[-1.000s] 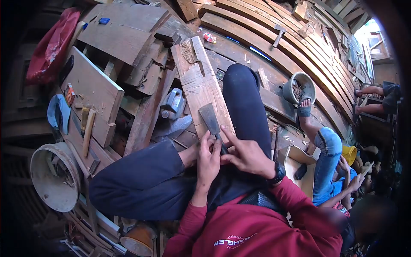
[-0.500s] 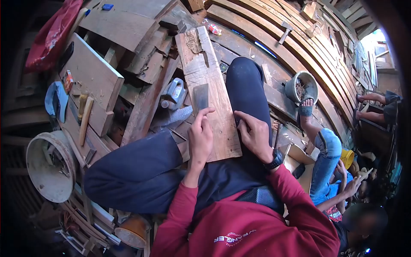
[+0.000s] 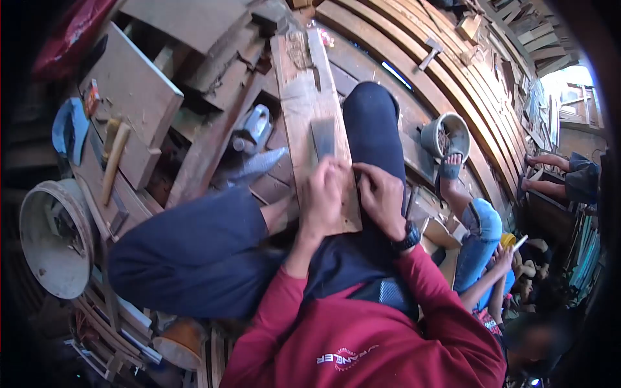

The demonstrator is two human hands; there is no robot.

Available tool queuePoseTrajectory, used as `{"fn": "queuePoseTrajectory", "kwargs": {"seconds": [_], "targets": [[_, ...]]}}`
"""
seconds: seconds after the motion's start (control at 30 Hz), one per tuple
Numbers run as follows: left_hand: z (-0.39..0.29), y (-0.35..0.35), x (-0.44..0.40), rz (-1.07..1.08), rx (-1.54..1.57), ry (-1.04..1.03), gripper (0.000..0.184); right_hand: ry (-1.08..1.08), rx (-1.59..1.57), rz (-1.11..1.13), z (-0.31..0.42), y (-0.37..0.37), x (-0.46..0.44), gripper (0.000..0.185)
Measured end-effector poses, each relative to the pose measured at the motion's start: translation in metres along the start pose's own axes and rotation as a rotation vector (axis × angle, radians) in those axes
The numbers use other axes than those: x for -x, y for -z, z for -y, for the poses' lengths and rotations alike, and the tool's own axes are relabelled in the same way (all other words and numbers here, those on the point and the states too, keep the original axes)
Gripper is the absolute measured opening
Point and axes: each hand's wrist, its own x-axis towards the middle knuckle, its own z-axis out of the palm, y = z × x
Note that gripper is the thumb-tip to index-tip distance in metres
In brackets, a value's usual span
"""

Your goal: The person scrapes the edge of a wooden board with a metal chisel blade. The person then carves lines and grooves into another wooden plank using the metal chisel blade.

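A long, worn wooden board (image 3: 307,107) lies over my lap, its near end between my hands. On it rests a flat grey metal blade (image 3: 323,138). My left hand (image 3: 323,200) is closed at the blade's lower end; it is blurred, and the fingertips are hard to make out. At the board's right edge is my right hand (image 3: 383,202), its fingers curled in and closed against the edge. The undersides of its fingers are hidden. A black watch sits on that wrist.
Left lie a wooden-handled tool (image 3: 115,161) and a large whitish bucket (image 3: 58,239). A plastic jug (image 3: 253,129) stands near my knee. On the right are a hammer (image 3: 429,54), a grey bucket (image 3: 446,136) and a seated person's leg (image 3: 477,229). Long planks (image 3: 388,45) fill the back.
My left hand and the blade have shifted right across the board. My right hand stays at the board's edge. The whole view has shifted slightly.
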Motion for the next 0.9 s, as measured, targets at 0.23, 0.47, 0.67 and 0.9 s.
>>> {"fn": "queuePoseTrajectory", "kwargs": {"seconds": [0.23, 0.47, 0.67, 0.9], "targets": [[0.023, 0.001, -0.006, 0.018, -0.009, -0.064, 0.029, 0.025, 0.025, -0.034, -0.004, -0.002, -0.008, 0.019], [0.006, 0.008, -0.004, 0.014, -0.123, -0.034, 0.016, 0.034, 0.051, -0.026, -0.004, -0.005, -0.009, 0.017], [0.005, 0.014, -0.014, 0.033, -0.123, 0.026, 0.016, -0.012, 0.078, -0.01, 0.002, -0.008, -0.001, 0.016], [0.006, 0.007, -0.01, 0.044, 0.075, 0.059, 0.026, 0.0, 0.092, -0.006, -0.002, -0.008, -0.001, 0.016]]}}
